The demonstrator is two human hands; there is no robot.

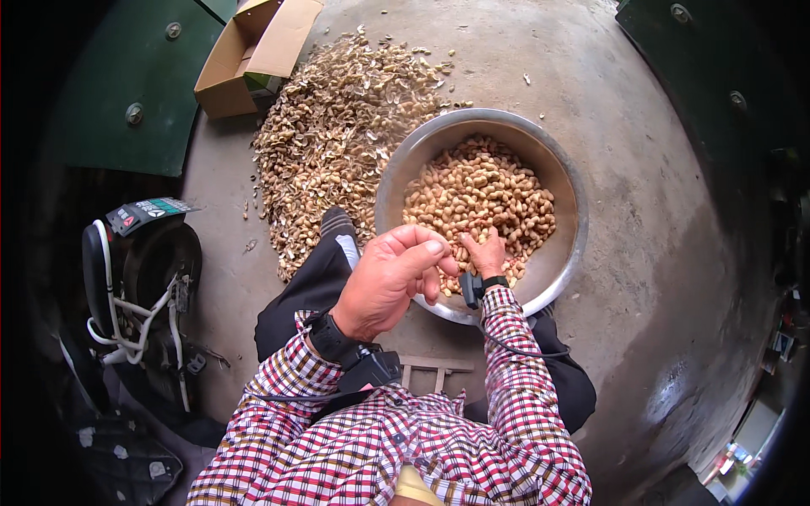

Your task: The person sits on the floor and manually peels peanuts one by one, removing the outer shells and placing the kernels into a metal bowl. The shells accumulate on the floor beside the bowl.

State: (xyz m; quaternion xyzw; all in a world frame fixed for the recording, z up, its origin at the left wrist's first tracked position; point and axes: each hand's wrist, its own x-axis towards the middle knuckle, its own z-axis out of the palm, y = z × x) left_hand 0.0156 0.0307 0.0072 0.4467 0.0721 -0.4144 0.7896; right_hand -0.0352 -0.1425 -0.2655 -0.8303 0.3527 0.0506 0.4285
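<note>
Shell heap (337,118) far L; L hand (384,282) nearer, thumb & finger pinched narrow (can't tell if on anything). Peanuts (485,181) in metal basin (570,190), R of centre; R hand (487,255) among them, near side, grip unclear. Best pinch lightly, w/ hands over basin.

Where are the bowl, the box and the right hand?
Bowl (570,211), head view: inner wall, right side.
Box (282,42), head view: right side panel.
Right hand (487,255), head view: back of the hand.

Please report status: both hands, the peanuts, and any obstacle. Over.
Left hand curled by metal basin, hold unclear. Right hand among peanuts inside it, hold unclear. No obstacle seen there; shell pile beside metal basin.
</note>
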